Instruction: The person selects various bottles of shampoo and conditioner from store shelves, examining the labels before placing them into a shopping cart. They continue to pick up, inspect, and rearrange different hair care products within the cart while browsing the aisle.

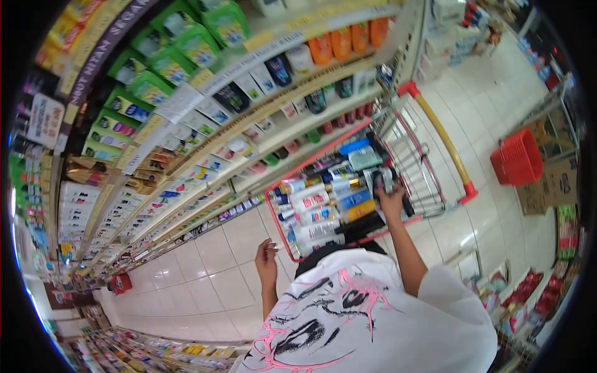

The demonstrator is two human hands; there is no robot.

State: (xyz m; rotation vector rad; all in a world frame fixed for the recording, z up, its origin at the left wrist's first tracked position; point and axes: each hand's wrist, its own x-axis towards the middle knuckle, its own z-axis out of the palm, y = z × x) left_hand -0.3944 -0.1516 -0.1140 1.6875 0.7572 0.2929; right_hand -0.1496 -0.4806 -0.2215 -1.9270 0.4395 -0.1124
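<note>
A shopping cart [293,257] with a red rim stands in front of my body, filled with bottles and tubes lying in rows. My right hand [390,198] reaches over the cart's right part, its fingers closed around a dark bottle [380,179] on top of the other goods. White bottles [314,214] lie in the left part of the cart, beside blue and yellow packs [356,200]. Off the cart's lower left corner, my left hand [266,260] hangs over the floor, fingers loosely curled and slightly apart, with nothing clearly visible in them.
Shelves [249,105] of bottles and packets run along the cart's far side. The cart's yellow handle [443,137] is at the right. Beyond it are a red basket [517,158] and cardboard boxes [559,183]. Tiled floor [199,261] extends to the left.
</note>
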